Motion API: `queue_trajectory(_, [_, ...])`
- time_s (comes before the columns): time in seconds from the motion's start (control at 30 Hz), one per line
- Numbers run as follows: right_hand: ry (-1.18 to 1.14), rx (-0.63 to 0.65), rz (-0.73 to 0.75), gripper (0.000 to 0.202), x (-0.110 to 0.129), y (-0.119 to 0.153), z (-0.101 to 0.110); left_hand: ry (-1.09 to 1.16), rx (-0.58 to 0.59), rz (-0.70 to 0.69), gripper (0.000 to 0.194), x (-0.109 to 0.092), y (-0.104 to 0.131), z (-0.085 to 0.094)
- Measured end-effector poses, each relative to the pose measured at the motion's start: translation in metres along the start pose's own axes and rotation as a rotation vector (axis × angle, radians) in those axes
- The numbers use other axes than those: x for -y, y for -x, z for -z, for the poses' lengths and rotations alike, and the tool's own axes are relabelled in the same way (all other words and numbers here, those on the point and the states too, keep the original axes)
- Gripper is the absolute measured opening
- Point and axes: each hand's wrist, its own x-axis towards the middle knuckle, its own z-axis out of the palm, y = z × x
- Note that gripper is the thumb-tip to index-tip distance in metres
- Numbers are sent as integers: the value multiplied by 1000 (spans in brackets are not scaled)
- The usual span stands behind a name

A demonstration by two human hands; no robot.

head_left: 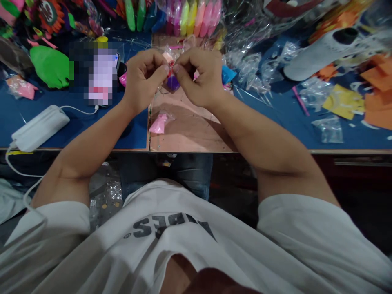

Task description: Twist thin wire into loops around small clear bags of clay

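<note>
White and close to the camera, a shirt (137,253) with dark letters fills the low part of the view. Past it, a small red thing (171,64) is right between the fingertips of both hands, over a brown board (190,130). The left hand (141,79) pinches at one side of it with thumb and finger, and the right hand (203,75) pinches at the other side. The tips are almost touching, and the bits they hold are too small to tell well. A purple thing (173,83) is just below the tips. Nearer the edge of the board lies a pink bag (159,123). The board sits in the middle of a blue table top (131,136). On the left are a lit phone (102,75), partly hidden by blurry squares, a white box with a cord (39,128) and a green shape (50,67). Bright sticks in clear wrap (192,18) stand in a row at the back. On the right are clear bags (328,130), a yellow sheet (344,101), orange sheets (379,96) and a white tube (318,55). Under the table, scraps lie on the dim floor (102,210) by the legs (192,175).
</note>
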Motion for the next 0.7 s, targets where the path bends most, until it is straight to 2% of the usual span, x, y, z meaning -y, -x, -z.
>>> queue_trajectory(0.1, [66, 66, 35, 37, -6, 1, 8, 27, 35, 99, 35, -9, 0, -1])
queue_trajectory(0.2, [196, 209, 103, 30, -9, -3, 19, 18, 90, 158, 51, -7, -2, 0])
queue_trajectory(0.3, [277, 347, 118, 35, -11, -10, 25, 11, 173, 191, 66, 1, -4, 5])
queue_trajectory(0.37, [281, 369, 114, 38, -13, -14, 26, 3, 236, 199, 72, 6, -3, 8])
queue_trajectory(0.57, [297, 409, 75, 43, -16, -16, 32, -21, 335, 227, 66, 11, 0, 15])
queue_trajectory(0.63, [303, 435, 68, 40, -14, -16, 35, -26, 340, 230, 60, 10, 0, 15])
queue_trajectory(0.7, [212, 443, 9, 32, -13, -16, 38, -41, 335, 225, 53, 8, 1, 14])
